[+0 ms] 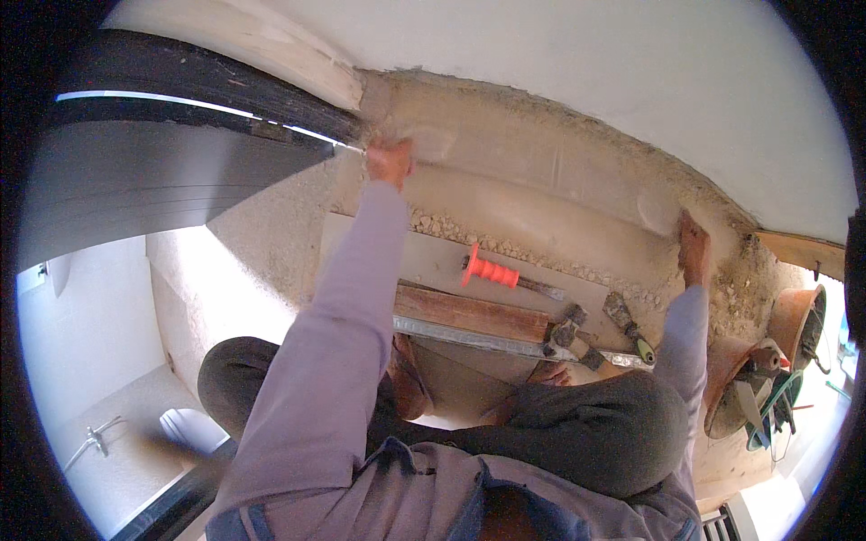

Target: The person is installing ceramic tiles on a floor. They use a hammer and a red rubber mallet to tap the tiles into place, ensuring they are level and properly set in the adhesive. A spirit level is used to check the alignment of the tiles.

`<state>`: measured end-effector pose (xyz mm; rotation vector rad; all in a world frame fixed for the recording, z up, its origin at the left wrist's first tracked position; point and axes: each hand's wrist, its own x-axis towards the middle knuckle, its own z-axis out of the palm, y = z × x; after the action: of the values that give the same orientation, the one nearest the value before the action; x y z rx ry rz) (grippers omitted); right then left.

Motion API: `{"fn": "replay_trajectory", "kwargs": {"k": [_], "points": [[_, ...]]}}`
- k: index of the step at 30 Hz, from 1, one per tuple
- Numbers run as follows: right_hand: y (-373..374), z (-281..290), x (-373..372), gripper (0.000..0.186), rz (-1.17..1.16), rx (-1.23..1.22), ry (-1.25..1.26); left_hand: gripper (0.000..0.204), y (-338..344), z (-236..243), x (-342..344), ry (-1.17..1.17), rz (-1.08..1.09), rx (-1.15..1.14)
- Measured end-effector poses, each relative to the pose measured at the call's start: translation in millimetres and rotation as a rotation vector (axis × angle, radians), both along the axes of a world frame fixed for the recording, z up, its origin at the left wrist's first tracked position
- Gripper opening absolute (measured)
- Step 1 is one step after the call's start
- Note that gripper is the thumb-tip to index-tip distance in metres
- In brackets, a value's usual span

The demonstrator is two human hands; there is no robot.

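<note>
My left hand [390,161] is closed at the left end of a long pale bar [541,185], close to the dark door frame. At its right end, my right hand [694,249] is closed too. The bar lies along a dusty recess at the wall's foot; its outline is blurred, and its exact kind is unclear. Nearer me are a chisel [494,270] with an orange hand guard, a hammer [572,334] and a dusty tool [629,326] with a green and black handle. Both arms are stretched forward.
Rubble [505,245] lines the recess. A reddish plank [471,311] and metal strip [469,334] lie before my feet. Buckets [724,383] with trowels stand at right. A grey door [135,180] opens at left, near a tap [95,439]. The white wall [613,54] rises ahead.
</note>
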<state>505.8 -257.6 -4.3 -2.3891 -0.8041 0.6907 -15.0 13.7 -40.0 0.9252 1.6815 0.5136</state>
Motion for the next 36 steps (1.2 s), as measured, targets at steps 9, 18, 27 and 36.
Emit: {"fn": "replay_trajectory", "kwargs": {"k": [9, 18, 27, 36], "points": [[-169.7, 29.5, -56.2, 0.028, -0.285, -0.053, 0.27, 0.047, -136.1, 54.9, -45.7, 0.052, 0.174, -0.034], [-8.6, -8.3, 13.6, 0.026, -0.302, 0.428, 0.313, 0.047, -13.8, 5.2, 1.5, -0.301, 0.22, 0.121], [20.5, -9.5, 8.9, 0.031, -0.104, 0.052, -0.326, 0.035, 23.4, 12.3, 41.5, 0.028, 0.172, 0.028], [-118.0, -30.9, -19.1, 0.033, 0.043, 0.182, -0.197, 0.027, -24.9, 24.1, 27.9, 0.124, 0.057, 0.016]]}}
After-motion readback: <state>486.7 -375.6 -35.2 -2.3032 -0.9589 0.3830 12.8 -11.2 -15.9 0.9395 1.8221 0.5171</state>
